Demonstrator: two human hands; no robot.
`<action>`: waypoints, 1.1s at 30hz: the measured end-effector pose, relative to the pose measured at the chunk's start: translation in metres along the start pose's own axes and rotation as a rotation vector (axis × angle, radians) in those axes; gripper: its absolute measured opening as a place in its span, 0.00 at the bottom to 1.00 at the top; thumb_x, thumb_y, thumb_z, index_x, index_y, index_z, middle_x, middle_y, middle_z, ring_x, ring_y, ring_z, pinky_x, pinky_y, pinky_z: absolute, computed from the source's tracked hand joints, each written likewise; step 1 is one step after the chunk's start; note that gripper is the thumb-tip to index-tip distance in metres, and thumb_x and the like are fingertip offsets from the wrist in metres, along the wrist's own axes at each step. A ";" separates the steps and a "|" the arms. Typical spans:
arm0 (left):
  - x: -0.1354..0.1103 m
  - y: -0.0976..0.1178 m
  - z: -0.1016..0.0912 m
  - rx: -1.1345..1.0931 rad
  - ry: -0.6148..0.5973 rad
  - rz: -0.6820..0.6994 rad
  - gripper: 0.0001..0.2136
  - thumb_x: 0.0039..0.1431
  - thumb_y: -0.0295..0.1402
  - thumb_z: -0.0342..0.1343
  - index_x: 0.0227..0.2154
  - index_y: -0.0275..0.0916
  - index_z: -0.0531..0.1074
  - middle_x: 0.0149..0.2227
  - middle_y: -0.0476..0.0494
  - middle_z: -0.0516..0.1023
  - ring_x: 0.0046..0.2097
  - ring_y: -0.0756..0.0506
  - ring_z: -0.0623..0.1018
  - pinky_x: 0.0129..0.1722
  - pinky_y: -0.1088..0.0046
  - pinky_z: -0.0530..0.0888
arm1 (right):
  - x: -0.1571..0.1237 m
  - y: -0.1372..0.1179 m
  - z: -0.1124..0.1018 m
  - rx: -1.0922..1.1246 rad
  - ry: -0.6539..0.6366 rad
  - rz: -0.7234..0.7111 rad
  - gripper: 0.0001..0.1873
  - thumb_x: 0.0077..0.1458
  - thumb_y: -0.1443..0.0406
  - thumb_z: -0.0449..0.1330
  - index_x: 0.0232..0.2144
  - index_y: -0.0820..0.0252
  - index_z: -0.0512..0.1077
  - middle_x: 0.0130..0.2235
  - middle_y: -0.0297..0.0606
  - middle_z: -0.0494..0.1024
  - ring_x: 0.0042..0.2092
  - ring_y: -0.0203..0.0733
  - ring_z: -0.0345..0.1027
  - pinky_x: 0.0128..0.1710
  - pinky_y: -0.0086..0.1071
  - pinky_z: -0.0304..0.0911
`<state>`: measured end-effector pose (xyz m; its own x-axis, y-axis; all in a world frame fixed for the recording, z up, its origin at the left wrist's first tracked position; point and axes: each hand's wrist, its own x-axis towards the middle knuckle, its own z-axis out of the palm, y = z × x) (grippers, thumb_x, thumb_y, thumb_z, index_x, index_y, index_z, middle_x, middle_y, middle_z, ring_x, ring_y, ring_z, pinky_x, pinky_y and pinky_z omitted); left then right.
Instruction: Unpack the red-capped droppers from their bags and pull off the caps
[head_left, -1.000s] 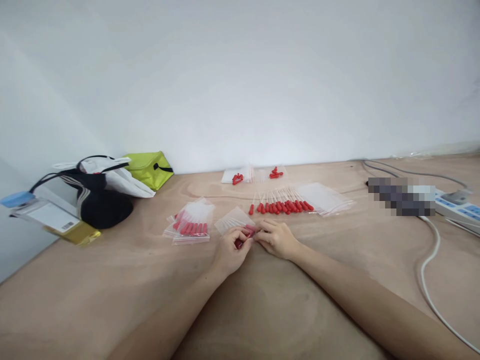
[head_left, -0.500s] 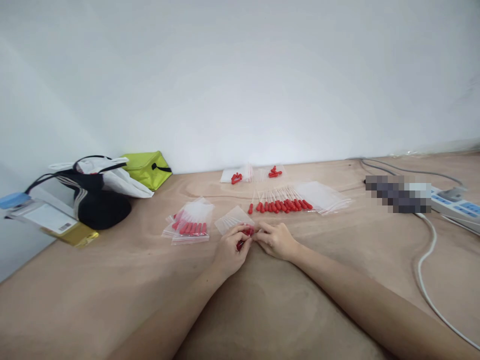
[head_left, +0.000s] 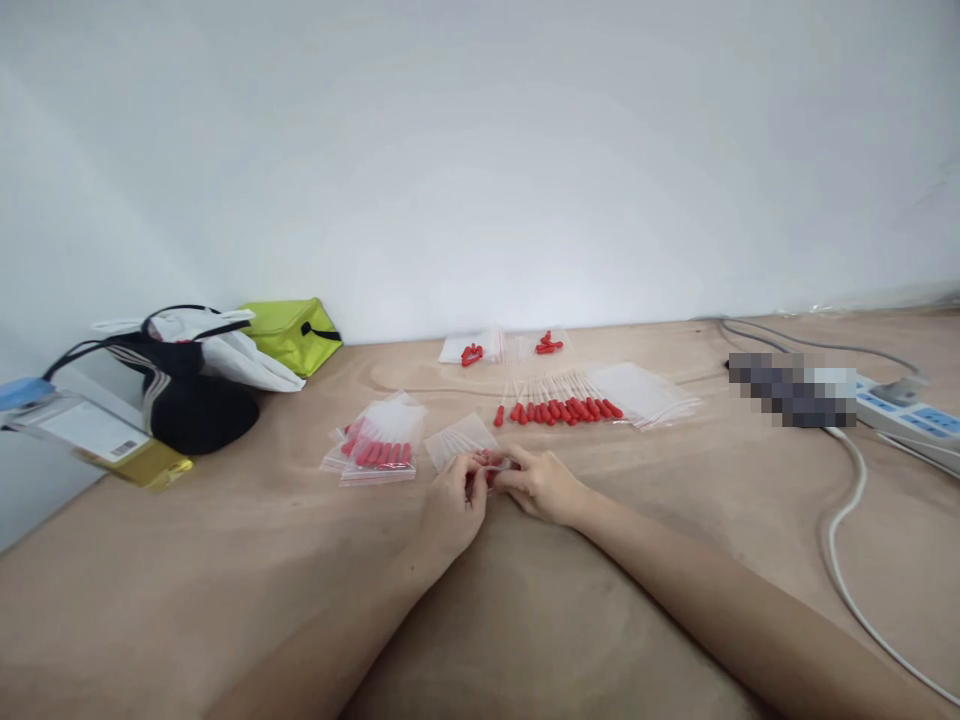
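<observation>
A small clear zip bag (head_left: 459, 438) with thin pale sticks and red tips inside lies under my fingers. Its near edge is pinched between my left hand (head_left: 456, 505) and my right hand (head_left: 541, 482), both closed on it. My fingers partly hide the red tips. Just beyond my right hand, several red-tipped sticks (head_left: 559, 408) lie in a row, red ends toward me. Left of my left hand rests a pile of filled zip bags (head_left: 382, 445), red tips showing through the plastic.
Flat clear bags (head_left: 641, 393) lie right of the stick row. Near the wall are two bags (head_left: 469, 347) with red pieces. A black cap (head_left: 202, 410), yellow-green pouch (head_left: 292, 340) and gold box (head_left: 142, 460) sit left. A power strip (head_left: 907, 415) and white cable (head_left: 840, 540) lie right.
My right hand has shifted slightly left, its fingers now further over the bag's near edge. My left hand has moved a little left and stays closed on the bag.
</observation>
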<state>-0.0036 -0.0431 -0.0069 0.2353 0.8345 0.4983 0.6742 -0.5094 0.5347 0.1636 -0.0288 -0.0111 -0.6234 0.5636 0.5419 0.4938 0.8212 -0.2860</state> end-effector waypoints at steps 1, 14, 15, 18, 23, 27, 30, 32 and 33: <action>0.001 0.000 -0.001 -0.002 0.014 -0.001 0.06 0.56 0.28 0.44 0.26 0.39 0.64 0.31 0.45 0.73 0.38 0.47 0.74 0.37 0.68 0.71 | 0.000 0.001 -0.001 0.056 -0.004 0.022 0.09 0.53 0.69 0.50 0.30 0.58 0.71 0.48 0.41 0.67 0.34 0.32 0.67 0.32 0.26 0.61; 0.016 -0.018 -0.024 0.037 -0.294 0.139 0.15 0.57 0.33 0.46 0.47 0.40 0.64 0.48 0.42 0.70 0.53 0.43 0.66 0.54 0.60 0.62 | -0.008 0.013 -0.019 0.434 0.038 0.240 0.08 0.49 0.69 0.54 0.20 0.59 0.68 0.32 0.36 0.76 0.33 0.34 0.69 0.34 0.28 0.64; 0.017 -0.019 -0.025 0.060 -0.320 0.138 0.15 0.56 0.34 0.46 0.47 0.41 0.63 0.47 0.43 0.70 0.51 0.43 0.68 0.53 0.59 0.62 | -0.008 0.014 -0.017 0.418 0.076 0.283 0.07 0.49 0.69 0.54 0.20 0.60 0.68 0.31 0.35 0.76 0.32 0.34 0.69 0.33 0.28 0.64; 0.018 -0.017 -0.027 0.108 -0.358 0.135 0.15 0.54 0.36 0.49 0.46 0.41 0.65 0.44 0.43 0.72 0.46 0.43 0.70 0.47 0.61 0.66 | -0.008 0.018 -0.010 0.359 0.156 0.388 0.04 0.46 0.70 0.56 0.22 0.60 0.70 0.29 0.35 0.75 0.30 0.34 0.68 0.31 0.28 0.64; 0.017 -0.012 -0.030 0.134 -0.365 0.179 0.20 0.48 0.40 0.54 0.45 0.41 0.65 0.40 0.42 0.71 0.43 0.41 0.70 0.43 0.62 0.67 | -0.009 0.022 -0.009 0.233 0.131 0.346 0.09 0.43 0.72 0.58 0.30 0.59 0.73 0.36 0.38 0.70 0.36 0.37 0.65 0.36 0.32 0.63; 0.016 -0.013 -0.030 0.134 -0.363 0.183 0.20 0.49 0.39 0.54 0.46 0.42 0.64 0.41 0.42 0.70 0.44 0.42 0.69 0.43 0.63 0.67 | -0.009 0.022 -0.019 0.095 -0.016 0.282 0.17 0.42 0.65 0.62 0.39 0.58 0.72 0.33 0.39 0.66 0.37 0.40 0.61 0.37 0.36 0.61; 0.015 -0.016 -0.027 0.145 -0.328 0.176 0.19 0.49 0.39 0.54 0.45 0.42 0.65 0.41 0.42 0.70 0.44 0.42 0.69 0.44 0.63 0.67 | -0.009 0.021 -0.023 0.114 -0.074 0.286 0.25 0.37 0.59 0.66 0.41 0.60 0.71 0.30 0.37 0.67 0.35 0.41 0.61 0.36 0.36 0.61; 0.014 -0.018 -0.025 0.158 -0.297 0.170 0.18 0.49 0.39 0.54 0.44 0.42 0.66 0.41 0.43 0.71 0.44 0.42 0.69 0.44 0.63 0.67 | -0.008 0.020 -0.023 0.207 -0.075 0.304 0.27 0.37 0.58 0.66 0.42 0.60 0.70 0.29 0.36 0.68 0.32 0.39 0.62 0.32 0.33 0.61; 0.014 -0.019 -0.025 0.161 -0.286 0.165 0.18 0.49 0.39 0.54 0.44 0.42 0.66 0.41 0.43 0.71 0.44 0.42 0.70 0.44 0.64 0.67 | -0.007 0.018 -0.023 0.264 -0.064 0.309 0.25 0.40 0.60 0.64 0.43 0.60 0.69 0.29 0.35 0.68 0.31 0.37 0.62 0.31 0.31 0.61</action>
<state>-0.0304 -0.0266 0.0067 0.5212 0.7803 0.3456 0.7070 -0.6216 0.3371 0.1909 -0.0198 -0.0026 -0.5104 0.7851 0.3509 0.4966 0.6023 -0.6250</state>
